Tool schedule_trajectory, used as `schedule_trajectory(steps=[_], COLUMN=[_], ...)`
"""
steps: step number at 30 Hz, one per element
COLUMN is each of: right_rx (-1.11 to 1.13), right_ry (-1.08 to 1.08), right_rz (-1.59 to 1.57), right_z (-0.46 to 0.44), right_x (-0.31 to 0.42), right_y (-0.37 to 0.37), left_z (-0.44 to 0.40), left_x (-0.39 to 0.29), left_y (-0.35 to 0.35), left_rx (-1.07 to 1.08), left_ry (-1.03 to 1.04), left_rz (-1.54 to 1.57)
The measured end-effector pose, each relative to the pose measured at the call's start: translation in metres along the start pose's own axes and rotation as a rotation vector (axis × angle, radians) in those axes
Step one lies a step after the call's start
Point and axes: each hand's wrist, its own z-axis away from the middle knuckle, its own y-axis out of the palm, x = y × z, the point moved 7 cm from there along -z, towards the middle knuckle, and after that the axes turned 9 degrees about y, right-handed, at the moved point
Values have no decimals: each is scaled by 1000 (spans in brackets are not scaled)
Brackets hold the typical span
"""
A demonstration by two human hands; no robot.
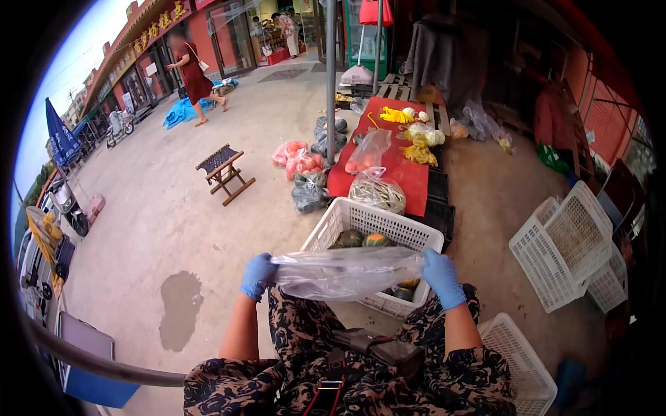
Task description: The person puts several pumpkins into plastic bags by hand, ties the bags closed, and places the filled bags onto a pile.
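A clear plastic bag [347, 273] is stretched sideways between my two blue-gloved hands. My left hand [259, 276] is closed on its left end, and my right hand [442, 279] is closed on its right end. Behind and below the bag stands a white slatted crate [326, 229] holding several dark green pumpkins [349, 238], one with an orange patch. The bag hides part of the crate's middle.
A red cloth [414, 191] beyond the crate bears yellow and white vegetables and bagged produce. Bags of red produce [305, 163] lie beside it. A folding stool [225, 170] stands left. White crates [548, 256] are stacked right. A person [191, 73] walks at upper left.
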Motion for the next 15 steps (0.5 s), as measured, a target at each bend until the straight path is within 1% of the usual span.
schedule_trajectory(steps=[1,2,3,5,6,7,8,9,11,13,14,15], right_rx=[-152,-307,-439,-720,-830,-700,-566,-430,114,226,236,257], right_ry=[3,5,-14,-68,-140,-203,-261,-316,-136,-21,-20,-16], right_rz=[-102,-205,-365,-657,-624,-467,-312,-159,107,126,99,71], right_z=[7,15,29,51,56,43,29,18,7,11,8,10], right_x=[14,27,41,58,63,67,64,59,24,-3,-5,-8], right_y=[-30,-58,-79,-116,-117,-96,-62,-28,49,77,81,89], left_z=[11,27,37,54,57,61,51,39,26,18,16,19], left_x=[-36,-77,-94,-128,-138,-145,-145,-146,-97,-28,4,6], left_y=[-57,-104,-132,-159,-153,-141,-124,-109,-66,-16,21,27], left_rx=[-217,-443,-604,-925,-943,-952,-712,-580,-431,-185,1,9], left_ry=[-60,-72,12,335,447,554,549,575,279,-33,-95,-146], left_rz=[157,582,816,944,744,540,321,82,465,510,507,714])
